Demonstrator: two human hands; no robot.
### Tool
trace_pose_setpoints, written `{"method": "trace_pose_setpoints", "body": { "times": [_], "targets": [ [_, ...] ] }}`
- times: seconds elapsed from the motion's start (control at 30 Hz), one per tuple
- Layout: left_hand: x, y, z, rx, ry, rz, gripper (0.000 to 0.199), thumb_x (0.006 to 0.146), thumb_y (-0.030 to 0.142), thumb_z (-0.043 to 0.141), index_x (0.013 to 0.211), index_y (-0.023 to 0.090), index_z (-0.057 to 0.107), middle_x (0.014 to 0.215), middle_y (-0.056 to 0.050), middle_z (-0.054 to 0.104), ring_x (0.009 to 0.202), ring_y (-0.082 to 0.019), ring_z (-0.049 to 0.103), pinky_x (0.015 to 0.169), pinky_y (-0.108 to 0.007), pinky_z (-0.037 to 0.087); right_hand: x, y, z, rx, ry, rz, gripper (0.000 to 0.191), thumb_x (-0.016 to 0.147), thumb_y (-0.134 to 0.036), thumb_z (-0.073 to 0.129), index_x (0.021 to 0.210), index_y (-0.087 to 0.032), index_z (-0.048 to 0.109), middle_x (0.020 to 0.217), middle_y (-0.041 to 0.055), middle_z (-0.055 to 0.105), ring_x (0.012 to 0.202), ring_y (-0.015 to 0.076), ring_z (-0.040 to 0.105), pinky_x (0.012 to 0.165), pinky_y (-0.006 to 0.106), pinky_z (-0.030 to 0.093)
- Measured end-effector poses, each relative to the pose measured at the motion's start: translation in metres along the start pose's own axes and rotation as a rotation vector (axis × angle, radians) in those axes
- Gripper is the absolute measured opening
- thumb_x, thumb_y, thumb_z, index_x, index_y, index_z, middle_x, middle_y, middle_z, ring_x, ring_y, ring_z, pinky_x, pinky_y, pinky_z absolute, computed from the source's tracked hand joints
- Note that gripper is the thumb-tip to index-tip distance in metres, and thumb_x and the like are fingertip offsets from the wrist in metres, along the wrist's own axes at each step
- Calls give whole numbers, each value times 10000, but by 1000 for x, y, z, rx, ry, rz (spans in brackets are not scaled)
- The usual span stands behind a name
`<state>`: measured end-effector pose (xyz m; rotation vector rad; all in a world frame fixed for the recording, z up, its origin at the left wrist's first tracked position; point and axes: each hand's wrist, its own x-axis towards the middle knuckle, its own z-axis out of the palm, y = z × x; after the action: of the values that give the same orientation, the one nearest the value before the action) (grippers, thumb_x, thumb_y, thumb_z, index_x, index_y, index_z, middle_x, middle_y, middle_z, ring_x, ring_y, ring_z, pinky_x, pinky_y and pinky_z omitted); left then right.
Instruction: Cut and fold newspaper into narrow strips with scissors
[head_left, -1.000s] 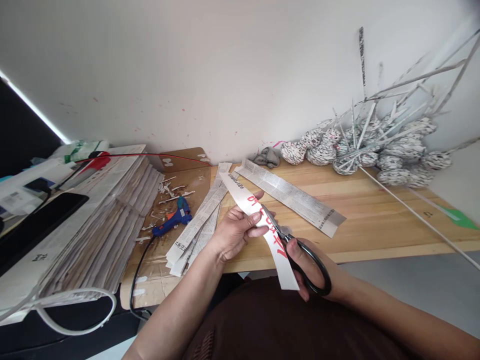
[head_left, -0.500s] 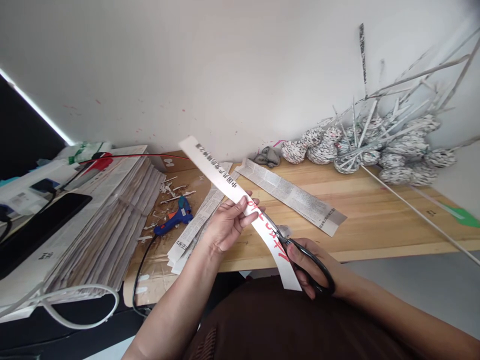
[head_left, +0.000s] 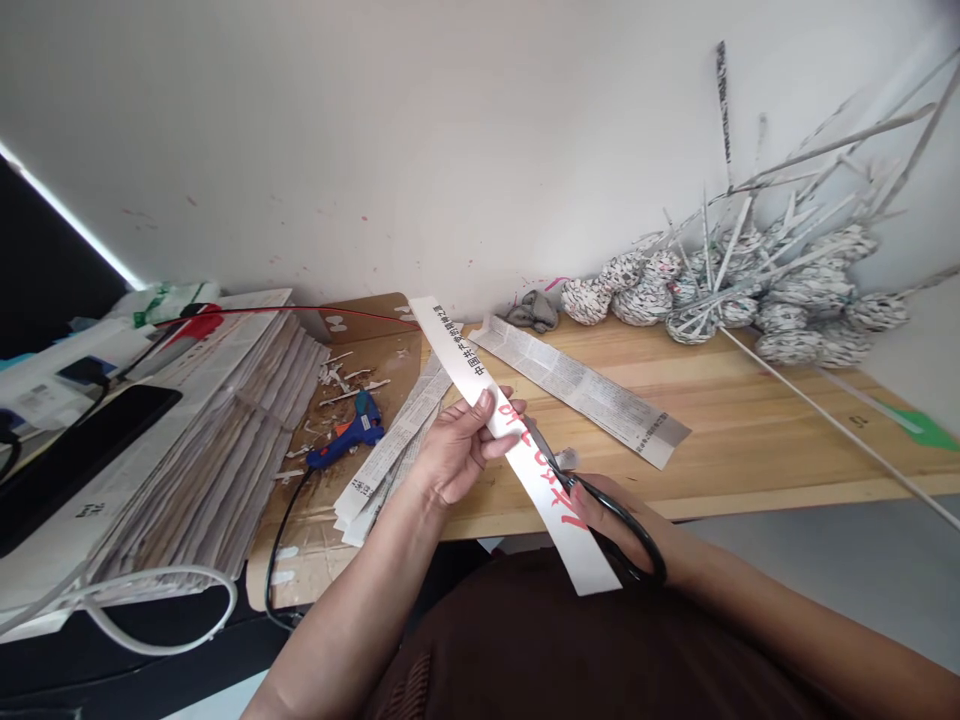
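A long white paper strip with black print and red writing slants across the middle of the view. My left hand pinches it near its middle, thumb on top. Black-handled scissors are in my right hand, their blades lying along the strip's right edge. Whether the blades are parted is hard to tell. Below the blades the strip hangs down over my lap. Beyond my hands, a newspaper strip lies on the wooden table; more newspaper strips are fanned out left of my left hand.
On the left are a tall newspaper stack with a black phone-like object on it, and a blue glue gun among paper scraps on cardboard. Woven paper bundles with long sticks stand against the wall at right.
The strip has turned, its upper end moving right and its lower end swinging right and down. Both hands stay in nearly the same place.
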<state>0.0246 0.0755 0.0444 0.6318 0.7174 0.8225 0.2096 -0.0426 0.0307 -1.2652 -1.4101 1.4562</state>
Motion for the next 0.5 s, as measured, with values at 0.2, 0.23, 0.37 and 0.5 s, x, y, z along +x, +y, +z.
{"method": "trace_pose_setpoints", "body": {
  "times": [0.2,0.23,0.37,0.5],
  "targets": [
    [-1,-10,5,-29,6,-52,133,940,136,629,970,79,745,871,-108,780,766,-183,776,590,-197,639,6,13,6,123,-74,1,644,923,-801,386,856,-195,591,723,33,600,604,167,571,559,298,461],
    [0,-11,6,-35,1,-50,127,936,130,635,971,77,745,874,-107,781,759,-174,773,599,-197,641,8,16,7,188,-111,1,656,930,-799,368,890,-186,597,726,31,596,589,163,577,548,294,460],
    [1,-11,7,-37,9,-32,100,907,135,686,965,78,743,839,-83,778,691,-133,752,596,-181,636,15,24,8,315,-162,-30,685,947,-789,329,927,-161,603,724,17,572,580,143,584,556,273,457],
    [0,-9,5,-29,36,-6,54,876,119,718,884,79,754,757,-53,758,641,-114,730,565,-159,621,16,26,6,293,-174,-44,738,885,-865,312,826,-175,567,662,-19,528,497,105,533,491,234,420]
  ]
}}
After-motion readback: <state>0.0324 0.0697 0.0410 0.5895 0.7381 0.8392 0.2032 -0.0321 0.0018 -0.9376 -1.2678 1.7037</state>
